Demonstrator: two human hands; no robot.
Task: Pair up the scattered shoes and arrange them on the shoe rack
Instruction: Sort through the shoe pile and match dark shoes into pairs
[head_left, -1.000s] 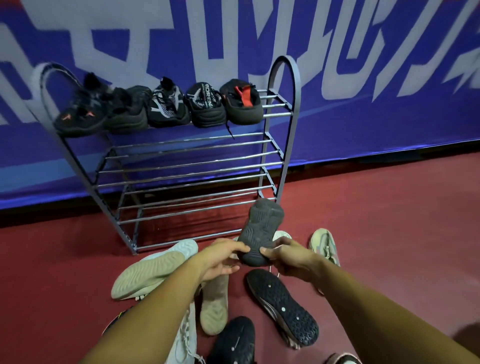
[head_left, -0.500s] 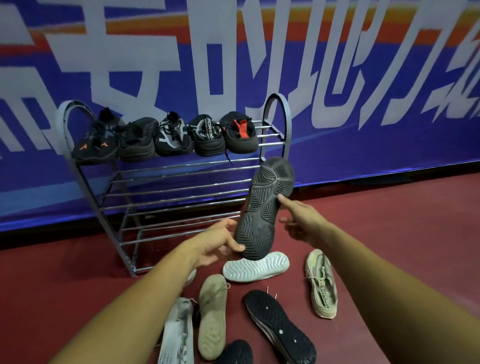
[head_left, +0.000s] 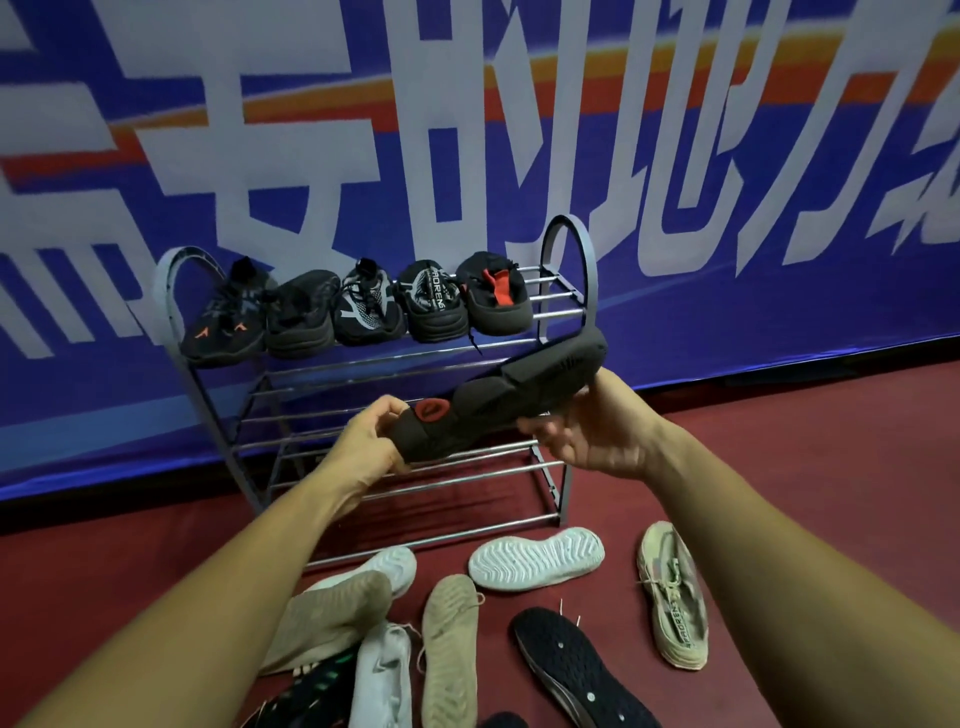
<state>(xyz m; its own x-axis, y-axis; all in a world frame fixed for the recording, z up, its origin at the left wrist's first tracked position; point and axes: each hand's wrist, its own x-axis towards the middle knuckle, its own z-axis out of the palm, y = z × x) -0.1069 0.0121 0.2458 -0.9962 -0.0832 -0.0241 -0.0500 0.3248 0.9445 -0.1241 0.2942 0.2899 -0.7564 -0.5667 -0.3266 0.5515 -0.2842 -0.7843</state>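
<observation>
I hold a black shoe with a red heel patch (head_left: 498, 400) in both hands, lying on its side in front of the metal shoe rack (head_left: 569, 244). My left hand (head_left: 366, 441) grips its heel end. My right hand (head_left: 602, 431) supports it under the toe end. Several dark shoes stand in a row on the rack's top shelf, the rightmost a black shoe with a red tongue (head_left: 496, 291). The lower shelves hold nothing.
Loose shoes lie on the red floor below my arms: a white sole-up shoe (head_left: 535, 558), a beige sneaker (head_left: 672, 597), a black sole-up shoe (head_left: 571, 670), a tan sole-up shoe (head_left: 449, 649) and others. A blue banner wall (head_left: 779, 312) stands behind the rack.
The black shoe rose from the floor pile to rack height and turned from sole-facing-me to lying on its side. The camera view lifted, and both hands came up with the shoe.
</observation>
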